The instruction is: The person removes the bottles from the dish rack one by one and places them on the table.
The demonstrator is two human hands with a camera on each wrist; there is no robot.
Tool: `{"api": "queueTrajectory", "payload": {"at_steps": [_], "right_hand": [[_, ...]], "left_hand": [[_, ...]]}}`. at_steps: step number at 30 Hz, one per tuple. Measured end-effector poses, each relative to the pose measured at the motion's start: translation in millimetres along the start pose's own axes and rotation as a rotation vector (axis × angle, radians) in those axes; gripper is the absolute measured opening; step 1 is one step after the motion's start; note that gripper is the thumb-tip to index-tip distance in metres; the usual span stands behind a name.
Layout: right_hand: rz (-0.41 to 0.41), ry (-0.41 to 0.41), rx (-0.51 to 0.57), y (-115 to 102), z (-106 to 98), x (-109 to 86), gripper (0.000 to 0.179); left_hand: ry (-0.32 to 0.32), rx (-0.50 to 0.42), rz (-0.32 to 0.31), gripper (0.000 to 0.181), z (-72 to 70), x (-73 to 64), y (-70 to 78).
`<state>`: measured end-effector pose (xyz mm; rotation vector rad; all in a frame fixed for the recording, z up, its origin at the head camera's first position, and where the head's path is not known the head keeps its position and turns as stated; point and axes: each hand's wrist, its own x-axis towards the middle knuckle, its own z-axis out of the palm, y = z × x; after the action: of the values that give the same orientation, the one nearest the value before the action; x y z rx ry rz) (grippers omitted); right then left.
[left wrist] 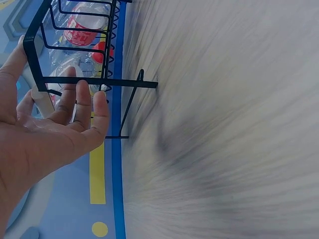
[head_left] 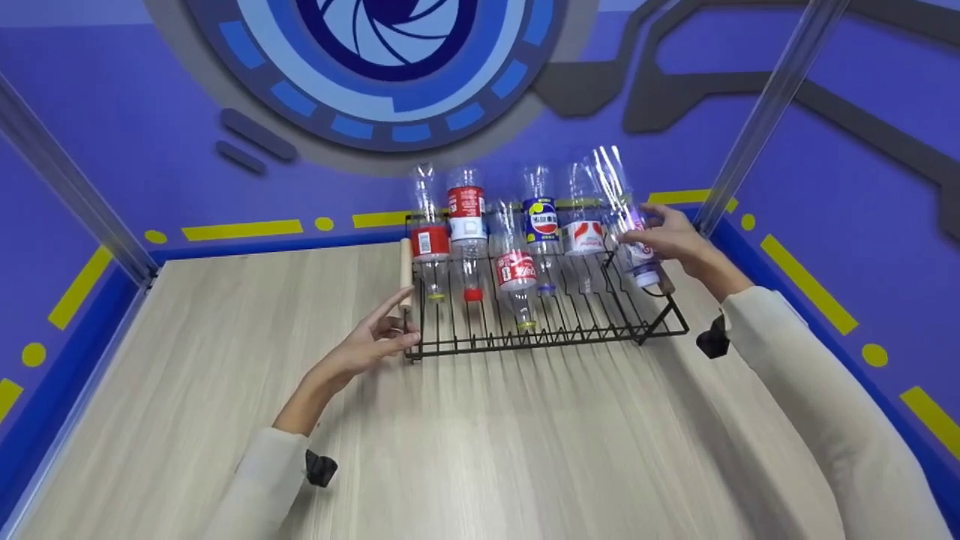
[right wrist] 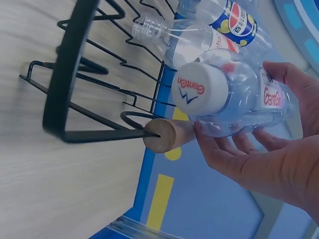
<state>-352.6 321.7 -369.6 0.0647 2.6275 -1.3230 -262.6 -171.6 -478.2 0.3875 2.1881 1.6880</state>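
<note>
Right hand (head_left: 675, 240): fingers (right wrist: 224, 147) curled under and around a clear plastic bottle with a white cap (right wrist: 234, 94), thumb on its far side, so the bottle is gripped. The cap faces the wrist camera and carries red lettering. In the head view this bottle (head_left: 626, 217) sits tilted, cap end low, at the right end of a black wire rack (head_left: 555, 330). Just beside the fingers, a round wooden handle knob (right wrist: 162, 134) caps the rack's right end bar; whether the fingers touch it cannot be told.

Left hand (head_left: 375, 337): fingers (left wrist: 84, 107) straight and slightly spread, holding nothing. Fingertips lie against the rack's front left corner bars (left wrist: 75, 79); the thumb runs along the outer side bar. A second wooden handle (head_left: 406, 274) stands upright on the rack's left side, just above this hand.

Rack contents, left to right in the head view: a clear bottle with a red label (head_left: 429, 232), a clear bottle with a red-and-white label and red cap (head_left: 467, 225), a lower clear bottle with a red label (head_left: 515, 270), a clear bottle with a blue label (head_left: 540, 221), a clear bottle with a white label (head_left: 583, 229). All lie neck-down along the wires.

The rack stands on a pale wood-grain tabletop (head_left: 225, 375), near its far edge. Behind it is a blue wall with yellow dashes (head_left: 240, 229).
</note>
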Motion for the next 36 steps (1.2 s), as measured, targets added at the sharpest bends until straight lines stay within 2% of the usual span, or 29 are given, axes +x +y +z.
{"api": "queueTrajectory", "payload": {"at_steps": [5,11,18,27,30,36], "right_hand": [[-0.032,-0.006,-0.004,-3.9,-0.5,-5.0,0.096],[-0.044,-0.051,0.04,-7.6,2.0,-9.1,0.099],[-0.065,-0.112,0.047,-9.4,3.0,-14.2,0.088],[-0.143,-0.146,-0.068,-12.9,9.5,-23.6,0.085],[-0.188,-0.193,-0.091,-13.8,13.3,-26.1,0.082],[-0.216,-0.354,-0.04,-16.7,24.3,-29.7,0.082]], "left_hand": [[0.0,-0.001,0.003,0.083,-0.3,-1.2,0.7],[0.0,-0.001,0.01,0.082,-0.3,-1.2,0.7],[-0.007,0.0,0.016,0.08,0.6,0.1,-0.5],[-0.003,-0.004,0.002,0.08,-0.1,-0.2,-0.2],[0.002,-0.006,-0.003,0.08,-0.3,0.2,-0.4],[0.002,-0.013,-0.002,0.08,0.6,-0.3,-0.8]]}}
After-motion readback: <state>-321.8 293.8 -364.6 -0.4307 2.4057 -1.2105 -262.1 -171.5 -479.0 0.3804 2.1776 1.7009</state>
